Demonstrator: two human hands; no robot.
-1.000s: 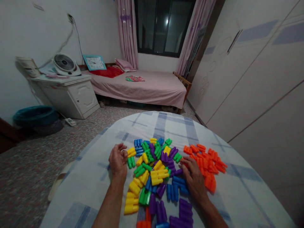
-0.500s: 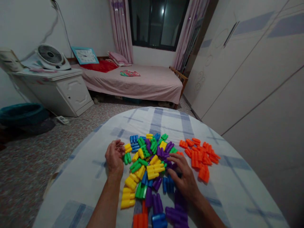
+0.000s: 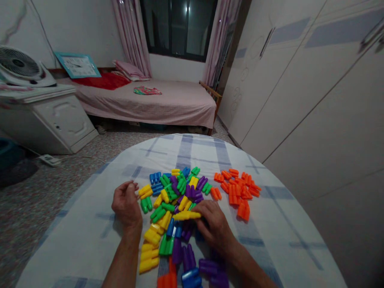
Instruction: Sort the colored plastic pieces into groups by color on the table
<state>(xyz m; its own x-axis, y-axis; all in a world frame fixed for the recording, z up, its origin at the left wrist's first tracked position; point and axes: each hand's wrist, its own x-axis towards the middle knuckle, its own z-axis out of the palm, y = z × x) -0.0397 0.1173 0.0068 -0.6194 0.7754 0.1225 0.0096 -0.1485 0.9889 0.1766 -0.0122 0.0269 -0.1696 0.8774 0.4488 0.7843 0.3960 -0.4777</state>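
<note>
A mixed pile of plastic blocks [image 3: 175, 196] in yellow, green, blue and purple lies on the round table [image 3: 90, 236] with its checked cloth. To its right sits a separate heap of orange blocks [image 3: 238, 190]. My right hand [image 3: 214, 226] rests on the pile's near middle, fingers curled round the end of a yellow block [image 3: 186, 216]. My left hand [image 3: 126, 204] lies on the cloth at the pile's left edge, fingers loosely curled, nothing seen in them, close to a small yellow block [image 3: 145, 191].
More blocks, yellow [image 3: 149, 256], purple [image 3: 207, 268] and blue [image 3: 190, 278], lie near the table's front edge. Beyond the table are a pink bed [image 3: 156, 102], a white cabinet [image 3: 45, 118] with a fan [image 3: 18, 66], and white wardrobe doors [image 3: 300, 88] on the right.
My right hand has moved left from the orange heap into the mixed pile and closed on a yellow block. The left hand has stayed put. The camera has panned right.
</note>
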